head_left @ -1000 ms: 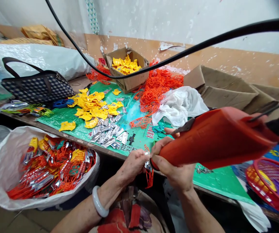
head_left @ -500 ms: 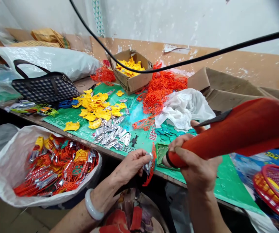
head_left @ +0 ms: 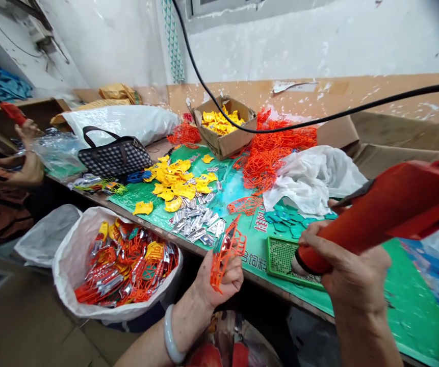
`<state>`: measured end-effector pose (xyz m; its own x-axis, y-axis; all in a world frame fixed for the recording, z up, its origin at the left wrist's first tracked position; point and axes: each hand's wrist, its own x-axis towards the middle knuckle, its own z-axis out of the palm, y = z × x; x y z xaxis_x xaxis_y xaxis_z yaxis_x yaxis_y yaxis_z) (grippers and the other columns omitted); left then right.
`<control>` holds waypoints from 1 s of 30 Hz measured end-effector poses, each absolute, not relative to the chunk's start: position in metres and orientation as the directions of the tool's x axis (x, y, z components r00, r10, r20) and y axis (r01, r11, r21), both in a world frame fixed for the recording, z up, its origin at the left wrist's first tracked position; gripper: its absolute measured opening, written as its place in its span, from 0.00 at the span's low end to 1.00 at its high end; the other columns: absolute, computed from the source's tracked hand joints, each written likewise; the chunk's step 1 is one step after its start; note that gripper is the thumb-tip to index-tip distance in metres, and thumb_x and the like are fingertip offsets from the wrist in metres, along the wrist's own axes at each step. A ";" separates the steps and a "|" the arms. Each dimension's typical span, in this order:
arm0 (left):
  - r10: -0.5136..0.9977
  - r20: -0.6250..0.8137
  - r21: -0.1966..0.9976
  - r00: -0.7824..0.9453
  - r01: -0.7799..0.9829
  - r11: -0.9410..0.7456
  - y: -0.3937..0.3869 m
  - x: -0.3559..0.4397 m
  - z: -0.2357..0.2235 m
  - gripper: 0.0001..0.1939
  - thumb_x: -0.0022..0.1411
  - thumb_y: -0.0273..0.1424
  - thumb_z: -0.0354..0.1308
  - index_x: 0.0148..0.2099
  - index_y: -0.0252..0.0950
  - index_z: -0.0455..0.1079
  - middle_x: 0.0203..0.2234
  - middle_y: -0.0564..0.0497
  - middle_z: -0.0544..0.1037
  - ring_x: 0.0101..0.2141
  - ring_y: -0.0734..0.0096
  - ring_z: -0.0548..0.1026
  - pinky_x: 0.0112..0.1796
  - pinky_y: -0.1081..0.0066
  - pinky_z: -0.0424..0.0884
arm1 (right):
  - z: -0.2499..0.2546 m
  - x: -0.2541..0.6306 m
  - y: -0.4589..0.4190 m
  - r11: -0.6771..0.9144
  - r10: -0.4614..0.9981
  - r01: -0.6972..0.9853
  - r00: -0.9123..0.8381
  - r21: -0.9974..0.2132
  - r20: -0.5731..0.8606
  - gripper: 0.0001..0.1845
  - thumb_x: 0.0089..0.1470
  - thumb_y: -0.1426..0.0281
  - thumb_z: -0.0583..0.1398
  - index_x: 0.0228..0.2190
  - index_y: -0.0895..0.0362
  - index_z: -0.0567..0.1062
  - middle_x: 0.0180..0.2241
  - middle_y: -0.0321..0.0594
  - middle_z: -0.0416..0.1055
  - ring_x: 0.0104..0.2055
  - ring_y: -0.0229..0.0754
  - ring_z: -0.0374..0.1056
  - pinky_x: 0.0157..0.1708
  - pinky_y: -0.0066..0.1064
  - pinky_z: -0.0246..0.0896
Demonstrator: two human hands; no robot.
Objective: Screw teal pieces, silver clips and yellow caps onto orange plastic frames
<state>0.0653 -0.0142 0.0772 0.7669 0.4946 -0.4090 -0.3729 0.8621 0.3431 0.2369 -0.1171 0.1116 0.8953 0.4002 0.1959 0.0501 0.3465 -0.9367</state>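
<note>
My left hand is closed around an orange plastic lattice piece with a silver part on it, held upright just off the table's front edge. My right hand grips the nose of a big orange power tool, whose tip rests on a small green perforated tray on the green mat. A black cable runs from the tool up across the view. A white bangle sits on my left wrist.
A white bag of finished orange, yellow and silver pieces stands below the table at left. On the mat lie yellow pieces, silver pieces, an orange lattice heap, a cardboard box and white plastic. A checked handbag and another person are at left.
My left hand has pulled the orange piece away from the tool and turned it upright. The tool's tip has moved right onto the green tray. My view has lifted and swung left.
</note>
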 end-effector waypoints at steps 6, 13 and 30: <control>0.380 -0.242 -0.061 0.893 -0.405 0.912 -0.020 0.062 0.076 0.17 0.71 0.28 0.43 0.26 0.35 0.58 0.13 0.62 0.52 0.11 0.86 0.51 0.11 0.85 0.42 | 0.116 0.231 -0.114 0.329 0.446 0.007 0.880 -0.944 0.162 0.13 0.32 0.72 0.72 0.23 0.60 0.76 0.22 0.36 0.71 0.21 0.38 0.65 0.16 0.30 0.62; 0.347 -0.223 -0.172 0.911 -0.387 0.906 -0.016 0.061 0.075 0.18 0.72 0.31 0.40 0.27 0.36 0.56 0.13 0.63 0.49 0.11 0.85 0.49 0.12 0.85 0.40 | 0.118 0.236 -0.105 0.302 0.421 0.027 0.893 -0.953 0.159 0.15 0.32 0.72 0.72 0.24 0.59 0.75 0.24 0.36 0.72 0.21 0.38 0.65 0.17 0.30 0.62; 0.382 -0.425 0.106 0.821 -0.374 0.922 0.007 0.064 0.056 0.16 0.65 0.26 0.49 0.24 0.33 0.65 0.14 0.55 0.64 0.13 0.80 0.62 0.16 0.80 0.59 | 0.104 0.264 -0.077 0.211 0.235 0.247 0.926 -0.946 0.295 0.23 0.32 0.65 0.73 0.32 0.58 0.73 0.27 0.35 0.72 0.26 0.41 0.66 0.27 0.36 0.65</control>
<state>0.0640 0.0071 0.0563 0.8207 0.3815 -0.4253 -0.3735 0.9216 0.1060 0.2640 -0.0769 0.1038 0.9263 0.2346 0.2948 0.2475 0.2110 -0.9456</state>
